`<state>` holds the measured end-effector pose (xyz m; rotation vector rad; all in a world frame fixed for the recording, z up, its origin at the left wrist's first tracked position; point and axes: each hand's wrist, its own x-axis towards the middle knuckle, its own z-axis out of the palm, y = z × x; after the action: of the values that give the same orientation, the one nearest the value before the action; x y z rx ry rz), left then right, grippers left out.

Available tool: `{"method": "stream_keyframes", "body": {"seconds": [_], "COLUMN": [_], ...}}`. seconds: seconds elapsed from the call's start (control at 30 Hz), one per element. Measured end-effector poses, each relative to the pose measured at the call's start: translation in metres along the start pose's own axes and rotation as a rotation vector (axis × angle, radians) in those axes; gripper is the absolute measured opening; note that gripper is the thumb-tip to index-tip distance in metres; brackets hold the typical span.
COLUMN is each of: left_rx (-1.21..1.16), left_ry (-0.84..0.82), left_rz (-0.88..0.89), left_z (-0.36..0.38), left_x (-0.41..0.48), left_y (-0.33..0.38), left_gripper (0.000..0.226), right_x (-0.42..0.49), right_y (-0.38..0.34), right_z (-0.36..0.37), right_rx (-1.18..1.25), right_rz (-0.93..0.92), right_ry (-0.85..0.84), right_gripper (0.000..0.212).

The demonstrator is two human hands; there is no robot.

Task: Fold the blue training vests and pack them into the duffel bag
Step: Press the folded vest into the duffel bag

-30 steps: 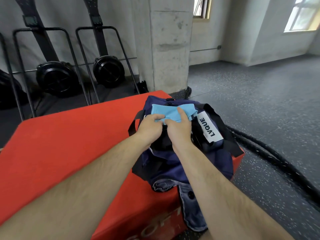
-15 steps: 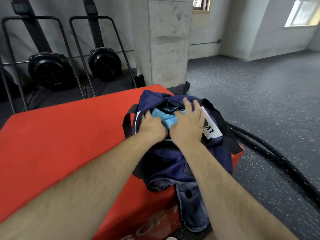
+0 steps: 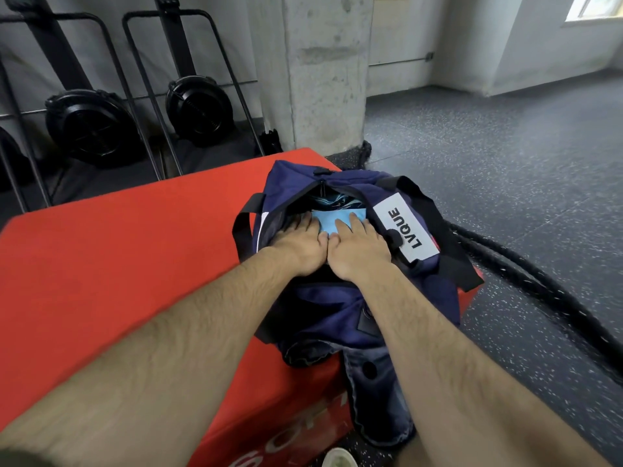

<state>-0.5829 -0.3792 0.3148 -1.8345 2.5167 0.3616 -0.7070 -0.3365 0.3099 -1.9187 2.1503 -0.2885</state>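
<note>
A navy duffel bag (image 3: 337,308) with a white LVQUE label lies unzipped on the right end of a red padded box (image 3: 118,257). Inside its opening sits a folded light blue vest (image 3: 333,219). My left hand (image 3: 298,246) and my right hand (image 3: 357,251) lie side by side in the opening, fingers straight, pressing flat on the vest. Darker blue fabric shows deeper in the bag behind the vest. The near part of the vest is hidden under my hands.
A concrete pillar (image 3: 323,72) rises just behind the box. Black wheeled machines (image 3: 199,111) stand against the wall at the back left. A thick black rope (image 3: 539,284) runs over the speckled floor on the right. Denim cloth (image 3: 377,392) hangs off the box front.
The vest went from held above the bag down into its opening. Both hands followed it in and now press flat on it.
</note>
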Motion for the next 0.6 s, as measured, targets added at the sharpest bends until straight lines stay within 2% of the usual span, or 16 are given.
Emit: {"method": "stream_keyframes", "body": {"seconds": [0.1, 0.2, 0.27, 0.37, 0.47, 0.6], "left_rx": [0.011, 0.074, 0.11, -0.023, -0.024, 0.037], "left_ry": [0.063, 0.305, 0.439, 0.608, 0.784, 0.855], "left_rz": [0.011, 0.145, 0.26, 0.262, 0.203, 0.075], "left_z": [-0.008, -0.026, -0.039, -0.061, -0.085, -0.108], "left_x": [-0.004, -0.017, -0.033, -0.07, -0.108, -0.165], "left_y": [0.005, 0.014, 0.016, 0.003, -0.033, -0.104], "left_gripper": [0.055, 0.03, 0.021, 0.004, 0.011, 0.018], "right_x": [-0.001, -0.006, -0.015, -0.029, -0.045, -0.079], "right_y": [-0.002, -0.017, -0.032, -0.056, -0.09, -0.162], "right_z": [-0.003, -0.016, -0.032, -0.053, -0.062, -0.05], "right_rx": [-0.016, -0.028, -0.033, -0.014, 0.073, 0.113], "right_rz": [0.005, -0.038, -0.078, -0.133, -0.212, -0.423], "right_ry": [0.039, 0.365, 0.54, 0.616, 0.66, 0.562], "right_gripper": [0.053, 0.037, 0.026, 0.024, 0.026, 0.024]}}
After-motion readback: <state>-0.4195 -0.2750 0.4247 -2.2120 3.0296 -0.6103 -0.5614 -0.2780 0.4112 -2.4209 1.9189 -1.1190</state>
